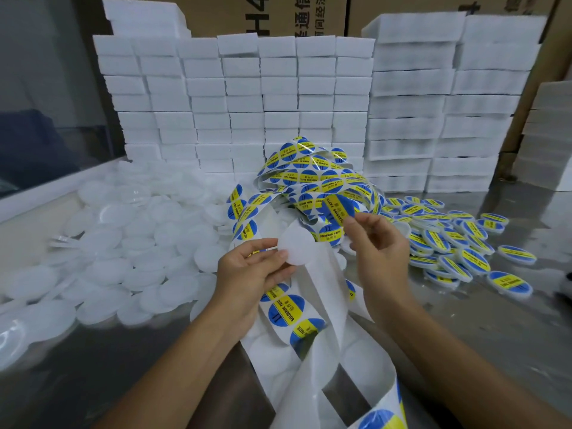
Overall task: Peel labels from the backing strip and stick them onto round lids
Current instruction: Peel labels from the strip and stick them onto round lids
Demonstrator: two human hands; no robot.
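Note:
My left hand (250,267) grips a plain white round lid (298,246) together with the white backing strip (328,308), which trails down toward me with blue-and-yellow labels on it. My right hand (376,243) pinches one peeled round blue-and-yellow label (339,207) by its edge, just above and right of the lid. The label hangs free, apart from the lid. A tangled heap of label strip (312,178) lies behind both hands.
Several unlabelled white lids (133,243) are piled on the left of the metal table (510,335). Labelled lids (448,239) lie in a pile on the right. Stacks of white foam blocks (241,103) and cardboard boxes (306,13) wall off the back.

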